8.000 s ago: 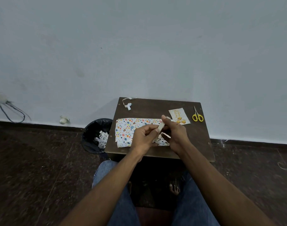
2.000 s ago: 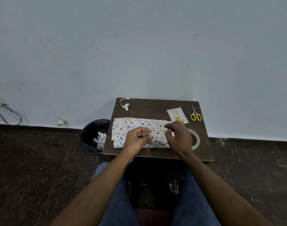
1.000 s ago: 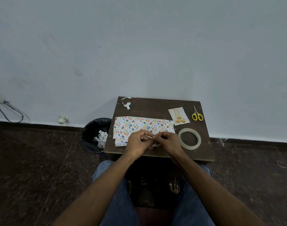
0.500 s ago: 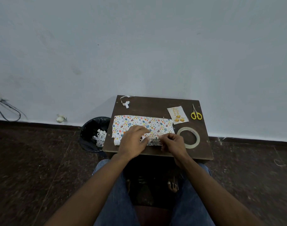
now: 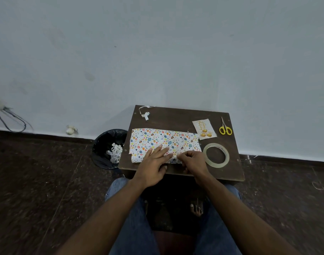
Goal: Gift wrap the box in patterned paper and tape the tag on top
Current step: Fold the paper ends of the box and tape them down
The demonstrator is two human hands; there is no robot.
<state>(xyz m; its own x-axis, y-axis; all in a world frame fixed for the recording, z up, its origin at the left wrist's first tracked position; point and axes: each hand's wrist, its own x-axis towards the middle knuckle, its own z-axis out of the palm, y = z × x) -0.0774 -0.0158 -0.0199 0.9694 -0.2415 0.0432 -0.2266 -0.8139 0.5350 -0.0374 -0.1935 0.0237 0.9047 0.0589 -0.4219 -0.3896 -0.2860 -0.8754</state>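
The box wrapped in patterned paper (image 5: 164, 139) lies flat across the middle of the small brown table (image 5: 179, 116). My left hand (image 5: 153, 162) rests flat on its near part, fingers straight and spread. My right hand (image 5: 193, 161) sits just to the right, fingers curled, pinching a small pale piece of tape (image 5: 177, 155) against the paper's near edge. The gift tag (image 5: 204, 128), white with gold print, lies behind the paper's right end. A roll of clear tape (image 5: 216, 155) lies to the right of my right hand.
Yellow-handled scissors (image 5: 225, 128) lie at the table's far right. A curled paper scrap (image 5: 146, 113) sits at the far left corner. A black bin (image 5: 109, 148) with paper scraps stands on the floor to the left. The wall is right behind the table.
Earlier both hands held a strip pulled off the tape roll. The roll was set down on the right. My left hand has since flattened on the paper and my right hand lowered to its near edge.
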